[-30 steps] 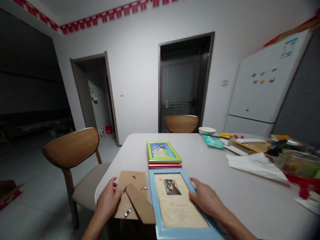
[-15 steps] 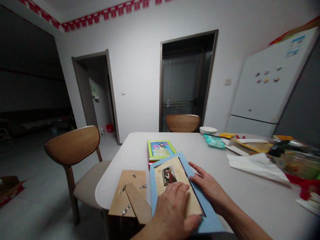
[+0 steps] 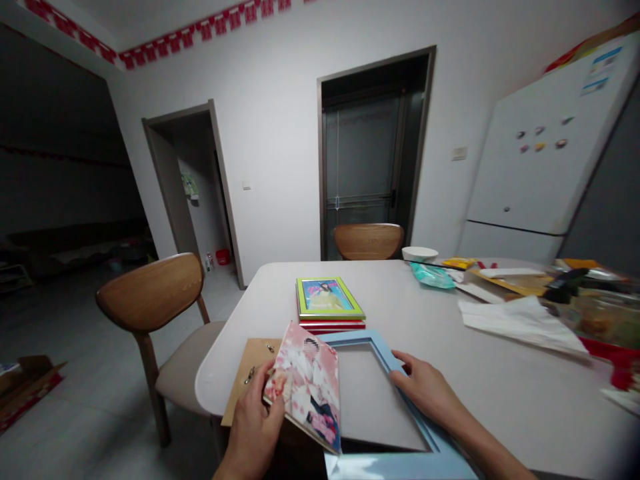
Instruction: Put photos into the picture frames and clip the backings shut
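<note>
My left hand (image 3: 255, 423) grips the left edge of a pink photo print (image 3: 310, 393), thumb on its face. The print is tilted, picture side up, over the left part of a light blue picture frame (image 3: 400, 466). My right hand (image 3: 425, 383) is closed on the frame's right side. Through the frame's opening the white tabletop shows. Beneath the print and my left hand lies a brown backing board (image 3: 240, 383) with metal clips, partly hidden. Just beyond stands a stack of picture frames, topped by a lime green frame (image 3: 356, 311).
The white table (image 3: 280, 277) has wooden chairs at its left (image 3: 150, 290) and far side (image 3: 369, 241). On the right are a white paper sheet (image 3: 520, 327), a teal packet (image 3: 431, 275), a white bowl (image 3: 420, 253) and cluttered packages.
The beige sheet with a small picture no longer lies in the blue frame. My left hand has moved left and now holds the pink print; the frame's opening is bare.
</note>
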`<state>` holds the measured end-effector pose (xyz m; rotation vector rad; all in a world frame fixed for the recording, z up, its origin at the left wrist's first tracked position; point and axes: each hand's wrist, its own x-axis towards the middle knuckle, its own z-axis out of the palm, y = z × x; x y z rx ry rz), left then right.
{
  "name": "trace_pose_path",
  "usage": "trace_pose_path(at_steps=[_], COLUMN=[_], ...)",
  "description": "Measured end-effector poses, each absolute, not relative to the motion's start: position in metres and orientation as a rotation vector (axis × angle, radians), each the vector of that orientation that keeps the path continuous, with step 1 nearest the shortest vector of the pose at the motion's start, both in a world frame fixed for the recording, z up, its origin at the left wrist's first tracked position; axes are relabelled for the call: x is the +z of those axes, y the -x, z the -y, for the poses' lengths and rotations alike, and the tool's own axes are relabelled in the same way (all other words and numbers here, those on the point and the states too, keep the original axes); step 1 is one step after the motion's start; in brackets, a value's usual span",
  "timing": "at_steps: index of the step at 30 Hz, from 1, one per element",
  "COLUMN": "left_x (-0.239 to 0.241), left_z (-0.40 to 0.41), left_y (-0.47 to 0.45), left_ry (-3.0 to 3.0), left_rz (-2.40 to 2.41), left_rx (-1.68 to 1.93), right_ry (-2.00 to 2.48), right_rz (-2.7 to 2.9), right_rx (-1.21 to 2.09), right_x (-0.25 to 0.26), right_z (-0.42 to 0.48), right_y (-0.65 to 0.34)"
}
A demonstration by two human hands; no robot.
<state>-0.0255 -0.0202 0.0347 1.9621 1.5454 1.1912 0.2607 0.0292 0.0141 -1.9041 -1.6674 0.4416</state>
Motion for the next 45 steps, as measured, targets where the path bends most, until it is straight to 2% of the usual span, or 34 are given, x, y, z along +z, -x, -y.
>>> trace_pose_path(at_steps=[7,12,20,23,26,28,31,33,35,37,40,45], left_x=[0.01,0.005,0.01,0.012,0.019,0.029,0.047,0.055,0.056,0.051,0.04,0.027], left_z=[0.024,0.029,0.025,0.023,0.016,0.009,0.0,-0.001,0.003,0.011,0.019,0.025], left_y=[0.034,0.038,0.013,0.006,0.01,0.016,0.017,0.008,-0.007,-0.024,-0.037,-0.025], left_ry=[-2.206,-2.359,-2.575,-2.543,-2.42,-2.178,-1.57,-1.185,-0.928,-0.827,-0.886,-1.406], left_rz=[-1.76,-1.83,-1.432,-1.406,-1.389,-1.376,-1.276,-1.088,-0.875,-0.732,-0.679,-0.99], left_rx=[0.887,0.817,0.591,0.641,0.933,1.223,1.584,1.684,1.679,1.592,1.478,1.389], right_ry=[2.057,2.083,2.087,2.005,1.784,1.624,1.432,1.321,1.188,1.02,0.873,1.161], right_rz=[1.719,1.79,1.843,1.868,1.827,1.778,1.689,1.515,1.251,0.987,0.772,0.914], right_rx=[0.262,0.179,0.14,0.071,0.025,0.21,0.818,1.196,1.429,1.482,1.391,1.348], right_x=[0.012,0.004,0.003,0.007,0.019,0.028,0.037,0.036,0.033,0.032,0.038,0.051], right_z=[-0.029,-0.029,-0.027,-0.026,-0.02,-0.014,-0.004,-0.001,-0.001,-0.003,-0.01,-0.017], right_y=[-0.257,-0.255,-0.25,-0.247,-0.236,-0.222,-0.195,-0.178,-0.167,-0.166,-0.184,-0.233])
